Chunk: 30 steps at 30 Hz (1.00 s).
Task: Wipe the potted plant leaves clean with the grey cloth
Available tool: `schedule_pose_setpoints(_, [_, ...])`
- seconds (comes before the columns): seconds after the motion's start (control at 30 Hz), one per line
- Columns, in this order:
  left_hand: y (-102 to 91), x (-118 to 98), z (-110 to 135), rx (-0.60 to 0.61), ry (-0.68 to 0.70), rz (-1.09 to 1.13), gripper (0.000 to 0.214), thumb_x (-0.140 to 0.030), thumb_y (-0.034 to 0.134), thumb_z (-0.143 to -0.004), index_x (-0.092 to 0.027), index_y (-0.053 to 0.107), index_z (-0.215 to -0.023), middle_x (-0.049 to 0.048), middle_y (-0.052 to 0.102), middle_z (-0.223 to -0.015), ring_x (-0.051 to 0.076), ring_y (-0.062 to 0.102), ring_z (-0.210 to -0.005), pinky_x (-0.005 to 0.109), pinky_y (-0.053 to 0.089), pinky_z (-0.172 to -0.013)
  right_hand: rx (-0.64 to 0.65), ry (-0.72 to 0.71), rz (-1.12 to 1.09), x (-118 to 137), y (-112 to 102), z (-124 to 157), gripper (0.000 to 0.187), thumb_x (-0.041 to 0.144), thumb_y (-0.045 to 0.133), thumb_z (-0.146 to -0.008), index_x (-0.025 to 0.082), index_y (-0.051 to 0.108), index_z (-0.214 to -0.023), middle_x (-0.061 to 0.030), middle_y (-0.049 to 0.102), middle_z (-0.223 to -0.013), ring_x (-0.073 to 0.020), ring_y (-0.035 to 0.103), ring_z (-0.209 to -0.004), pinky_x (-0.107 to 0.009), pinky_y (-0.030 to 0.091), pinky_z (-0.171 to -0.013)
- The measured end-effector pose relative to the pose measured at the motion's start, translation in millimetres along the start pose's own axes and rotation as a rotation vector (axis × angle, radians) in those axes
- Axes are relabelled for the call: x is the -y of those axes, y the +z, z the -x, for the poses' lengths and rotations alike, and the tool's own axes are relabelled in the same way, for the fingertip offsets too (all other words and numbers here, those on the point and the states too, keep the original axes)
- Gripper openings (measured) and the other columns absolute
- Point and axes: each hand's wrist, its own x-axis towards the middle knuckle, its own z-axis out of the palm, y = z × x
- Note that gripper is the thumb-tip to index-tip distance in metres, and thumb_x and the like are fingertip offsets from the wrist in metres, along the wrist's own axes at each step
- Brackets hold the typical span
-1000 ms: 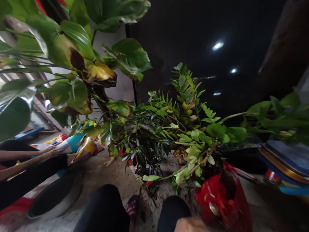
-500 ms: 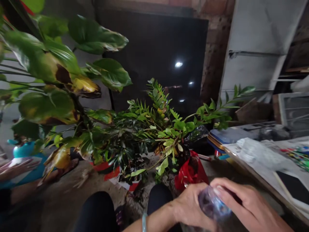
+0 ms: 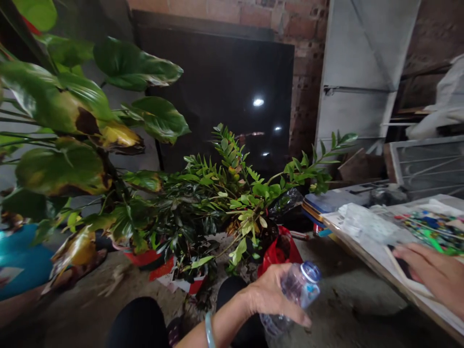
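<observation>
My left hand (image 3: 270, 297), with a pale bangle at the wrist, wraps round a clear plastic bottle (image 3: 299, 290). The bottle leans to the right, and its neck with a blue rim points up. My right hand (image 3: 435, 273) is at the table's near edge, over a black phone (image 3: 402, 263) that it mostly covers. Its fingers are bent together; what they hold, if anything, is hidden. Just beyond the bottle stands a red plastic bag (image 3: 279, 249) around a plant's base.
Potted plants (image 3: 203, 203) spread ahead, with large yellowing leaves (image 3: 61, 166) at left. On the table (image 3: 366, 261) at right lie a crumpled white plastic bag (image 3: 366, 224) and many small colourful pieces (image 3: 431, 227). A turquoise container (image 3: 27, 258) stands at the left edge.
My right hand has left the bottle and moved right to the phone on the table. My left hand keeps the bottle, which now shows its neck. The view has turned slightly right.
</observation>
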Motion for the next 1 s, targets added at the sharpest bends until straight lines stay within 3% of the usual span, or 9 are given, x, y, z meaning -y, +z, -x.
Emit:
schedule_pose_setpoints(0.1, [-1.9,-4.6,-3.2,-0.02,0.046,-0.015,0.049,-0.017,0.084,-0.041,-0.014,0.061,-0.084,-0.0075,0.052,-0.066,0.006,0.043,-0.06,0.021,0.034,-0.057,-0.109,0.143,0.118,-27.5,14.7,-6.3,0.024,0.047,0.047,-0.086,0.029,0.063,-0.091,-0.0059,0.066,-0.054,-0.0301,0.065,-0.052,-0.039,0.045,-0.049])
schedule_pose_setpoints(0.2, [-4.8,-7.3,-6.9,-0.046,0.053,-0.018,0.048,-0.015,0.083,-0.041,-0.015,0.06,-0.083,-0.0076,0.051,-0.065,0.006,0.043,-0.059,0.02,0.033,-0.055,-0.129,0.069,0.15,-41.2,28.0,-10.1,0.023,0.043,0.047,-0.086,0.029,0.061,-0.098,-0.0045,0.063,-0.051,-0.0302,0.063,-0.049,-0.039,0.042,-0.047])
schedule_pose_setpoints(0.4, [-11.2,-8.6,-6.1,-0.112,0.051,-0.086,0.051,-0.017,0.083,-0.042,-0.014,0.061,-0.088,-0.0066,0.052,-0.068,0.007,0.044,-0.06,0.021,0.035,-0.056,-0.088,-0.016,0.179,-49.1,34.6,-21.2,0.025,0.04,0.043,-0.088,0.03,0.062,-0.076,-0.0065,0.063,-0.056,-0.0259,0.06,-0.045,-0.035,0.041,-0.044])
schedule_pose_setpoints(0.5, [-16.4,-14.1,-1.7,-0.17,0.044,-0.267,0.051,-0.021,0.082,-0.046,-0.015,0.063,-0.093,-0.0054,0.057,-0.071,0.01,0.049,-0.063,0.022,0.04,-0.058,-0.003,-0.075,0.132,-22.5,35.9,-15.8,0.028,0.041,0.041,-0.088,0.031,0.062,-0.072,-0.0051,0.066,-0.06,-0.0234,0.063,-0.05,-0.033,0.043,-0.047])
schedule_pose_setpoints(0.67, [-28.4,-36.9,4.5,-0.292,0.108,-0.739,0.059,-0.026,0.078,-0.053,-0.02,0.062,-0.11,-0.0001,0.068,-0.087,0.018,0.061,-0.077,0.028,0.048,-0.073,0.327,-0.257,-0.039,58.0,42.3,11.8,0.028,0.043,0.042,-0.086,0.029,0.057,-0.066,-0.0004,0.062,-0.056,-0.0198,0.061,-0.05,-0.03,0.044,-0.05])
schedule_pose_setpoints(0.77, [-36.8,-48.4,6.4,-0.295,0.126,-1.004,0.052,-0.03,0.073,-0.059,-0.023,0.062,-0.109,0.0,0.069,-0.088,0.02,0.063,-0.08,0.03,0.048,-0.076,0.393,-0.324,-0.09,94.7,45.1,25.0,0.029,0.039,0.04,-0.088,0.028,0.051,-0.063,0.0007,0.06,-0.056,-0.0178,0.059,-0.049,-0.029,0.042,-0.049])
schedule_pose_setpoints(1.0, [-43.2,-55.2,9.5,-0.195,0.175,-1.429,0.038,-0.032,0.065,-0.072,-0.023,0.056,-0.108,0.0045,0.067,-0.097,0.023,0.063,-0.091,0.03,0.048,-0.077,0.422,-0.426,-0.083,119.0,57.0,31.1,0.029,0.031,0.037,-0.091,0.026,0.048,-0.064,0.0033,0.055,-0.055,-0.0135,0.051,-0.045,-0.027,0.034,-0.048])
